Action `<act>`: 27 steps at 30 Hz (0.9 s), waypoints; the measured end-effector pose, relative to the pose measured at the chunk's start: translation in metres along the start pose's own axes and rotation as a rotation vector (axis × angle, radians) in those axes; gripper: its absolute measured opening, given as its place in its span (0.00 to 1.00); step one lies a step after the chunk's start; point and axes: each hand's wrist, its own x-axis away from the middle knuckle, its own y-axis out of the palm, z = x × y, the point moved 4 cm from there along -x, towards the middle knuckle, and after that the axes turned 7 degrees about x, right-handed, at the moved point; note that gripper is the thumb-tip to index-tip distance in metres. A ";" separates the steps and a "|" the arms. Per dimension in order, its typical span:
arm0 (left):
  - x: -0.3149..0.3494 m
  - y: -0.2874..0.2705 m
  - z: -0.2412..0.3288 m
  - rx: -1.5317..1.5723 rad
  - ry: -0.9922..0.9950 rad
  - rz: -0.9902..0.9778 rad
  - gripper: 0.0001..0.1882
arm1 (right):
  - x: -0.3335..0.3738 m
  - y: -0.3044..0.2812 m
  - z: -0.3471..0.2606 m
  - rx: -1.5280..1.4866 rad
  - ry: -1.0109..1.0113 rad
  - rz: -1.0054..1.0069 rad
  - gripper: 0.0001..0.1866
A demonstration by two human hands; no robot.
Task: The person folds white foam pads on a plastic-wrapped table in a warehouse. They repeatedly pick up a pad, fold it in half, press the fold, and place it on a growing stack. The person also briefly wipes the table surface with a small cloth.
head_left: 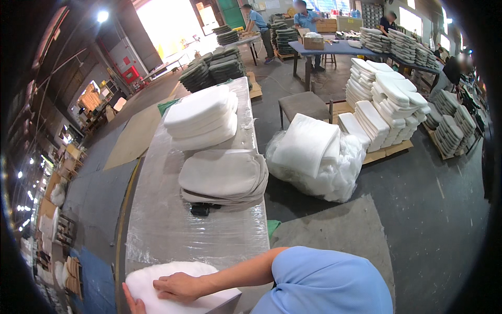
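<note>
At the near end of the table lies a thick white foam pad with a rounded far edge and a greyish layer showing along its near right side. My right hand rests on top of it, fingers bent and slightly apart, pressing the surface. At the pad's left edge is my left hand, its thumb and a finger spread around the edge; the rest is cut off by the frame. Farther up the table sit a stack of beige cushion covers, a small black object against it, and a stack of white pads.
Plastic film wraps the long table. To its right stand a clear bag of white foam sheets, a grey stool and stacked white cushions on cardboard. Dark green cushions are piled beyond. Several people work farther back near a blue table.
</note>
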 end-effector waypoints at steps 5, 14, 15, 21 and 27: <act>-0.003 0.005 0.015 -0.046 0.039 0.012 0.34 | -0.005 0.002 -0.009 -0.050 -0.154 -0.039 0.11; -0.006 0.022 0.030 -0.015 0.026 0.018 0.36 | -0.023 0.020 -0.021 0.040 -0.240 -0.025 0.17; 0.000 0.019 0.028 0.004 0.013 0.022 0.36 | -0.020 0.023 -0.023 0.033 -0.239 -0.028 0.15; 0.019 0.015 0.033 -0.161 -0.039 0.042 0.36 | 0.008 0.036 -0.018 0.044 -0.276 -0.069 0.13; 0.023 0.024 0.045 0.066 -0.129 0.101 0.35 | 0.020 0.032 0.003 0.027 -0.179 -0.080 0.16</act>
